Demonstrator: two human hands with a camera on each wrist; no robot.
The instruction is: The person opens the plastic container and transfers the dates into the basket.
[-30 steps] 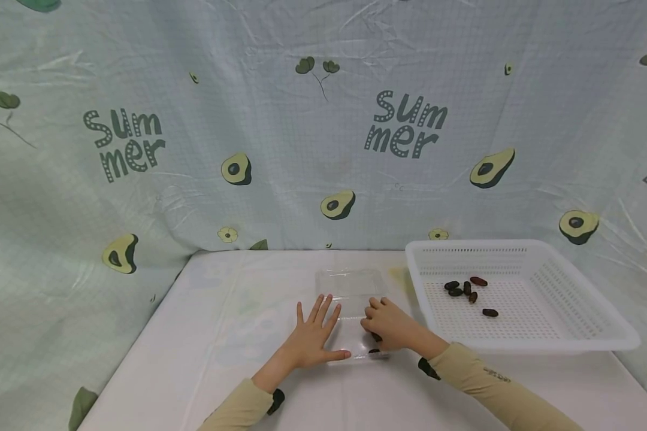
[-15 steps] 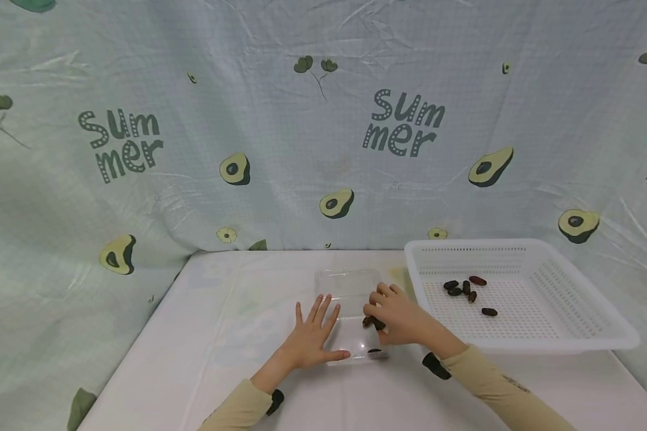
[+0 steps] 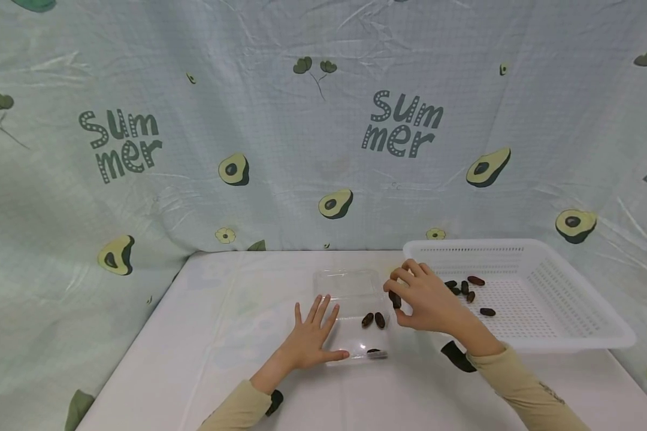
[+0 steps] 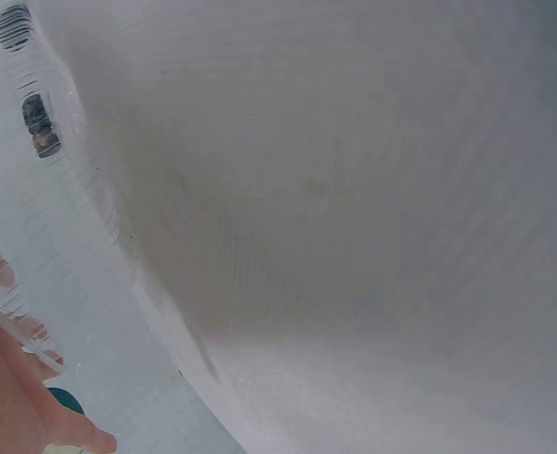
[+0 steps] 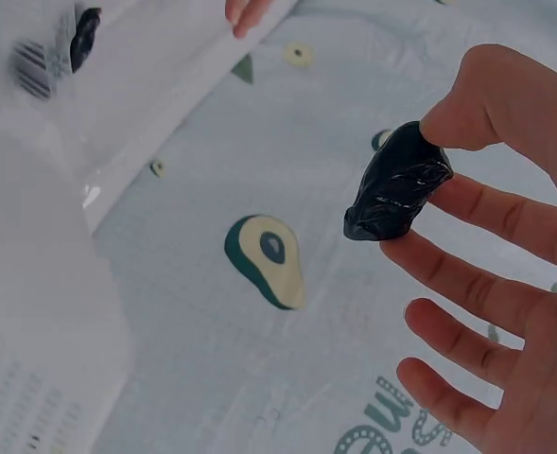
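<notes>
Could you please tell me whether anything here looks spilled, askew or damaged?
Nothing stands out: the loose dates lie in the basket or the clear box, with none visibly spilled, and the right hand pinches another date.

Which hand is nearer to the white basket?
Right: the right hand, pinching a dark fruit, is by the left edge of the white basket; the left hand is farther, at the clear container.
</notes>
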